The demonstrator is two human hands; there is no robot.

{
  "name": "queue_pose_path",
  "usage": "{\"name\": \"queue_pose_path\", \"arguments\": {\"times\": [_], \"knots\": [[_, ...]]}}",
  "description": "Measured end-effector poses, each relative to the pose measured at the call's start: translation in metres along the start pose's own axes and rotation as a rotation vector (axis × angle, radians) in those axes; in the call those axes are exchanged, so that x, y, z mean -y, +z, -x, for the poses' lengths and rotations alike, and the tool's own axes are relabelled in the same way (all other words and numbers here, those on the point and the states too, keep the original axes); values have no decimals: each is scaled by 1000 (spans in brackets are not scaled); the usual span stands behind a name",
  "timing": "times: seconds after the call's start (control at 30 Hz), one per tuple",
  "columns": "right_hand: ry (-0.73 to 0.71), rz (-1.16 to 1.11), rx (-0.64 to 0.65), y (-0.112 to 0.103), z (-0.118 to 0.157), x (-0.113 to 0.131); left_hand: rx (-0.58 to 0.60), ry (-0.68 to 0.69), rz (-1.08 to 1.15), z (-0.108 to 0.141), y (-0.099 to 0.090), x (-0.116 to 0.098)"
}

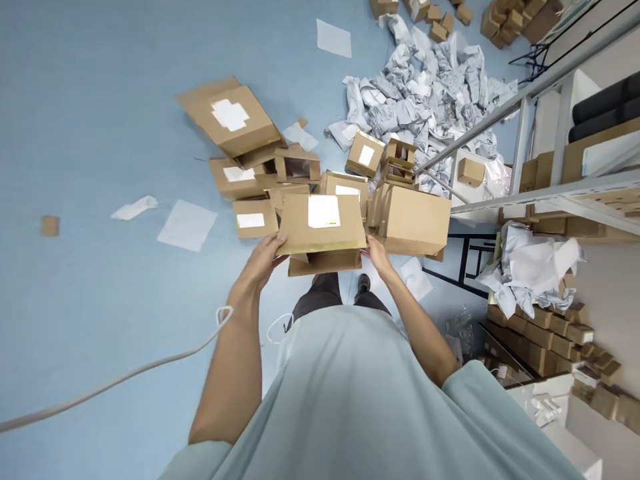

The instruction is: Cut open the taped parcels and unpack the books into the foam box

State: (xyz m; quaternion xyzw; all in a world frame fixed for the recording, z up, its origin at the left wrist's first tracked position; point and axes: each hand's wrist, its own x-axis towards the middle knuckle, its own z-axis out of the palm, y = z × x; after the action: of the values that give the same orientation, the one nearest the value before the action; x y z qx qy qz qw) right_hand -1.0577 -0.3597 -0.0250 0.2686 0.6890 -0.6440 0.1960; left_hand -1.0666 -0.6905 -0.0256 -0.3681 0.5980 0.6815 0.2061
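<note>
A brown cardboard box (295,223) with a white label (324,211) is held in front of my body, over a heap of other boxes. My left hand (263,259) grips its near left corner, with the thumb on top. At the near right corner, my right hand (379,257) has its fingers closed on the edge. Open flaps (325,261) show just below the box's near edge. To the right, close to my right hand, is a larger plain box (417,217). The undersides of the fingers are hidden.
A large labelled carton (240,120) lies at the upper left of the heap. Crumpled grey-white packaging (425,93) is piled behind. A metal rack (520,140) stands on the right. A pale cable (135,372) runs to my left wrist. Paper sheets (187,225) lie on the blue floor (90,133).
</note>
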Motion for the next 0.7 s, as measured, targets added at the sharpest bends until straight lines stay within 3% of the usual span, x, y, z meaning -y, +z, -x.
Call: {"name": "queue_pose_path", "arguments": {"times": [0.1, 0.23, 0.33, 0.53, 0.7], "knots": [[142, -74, -64, 16, -31, 8, 56, -16, -64, -57, 6, -14], [98, 191, -269, 30, -79, 9, 181, 19, -90, -123, 34, -19], [95, 342, -322, 35, -114, 6, 197, 43, -164, -162, 60, -15], [126, 445, -332, 35, -174, -3, 204, 41, -277, -215, 88, 0], [92, 538, -231, 37, -193, -21, 223, 15, -425, -241, 97, 7]]}}
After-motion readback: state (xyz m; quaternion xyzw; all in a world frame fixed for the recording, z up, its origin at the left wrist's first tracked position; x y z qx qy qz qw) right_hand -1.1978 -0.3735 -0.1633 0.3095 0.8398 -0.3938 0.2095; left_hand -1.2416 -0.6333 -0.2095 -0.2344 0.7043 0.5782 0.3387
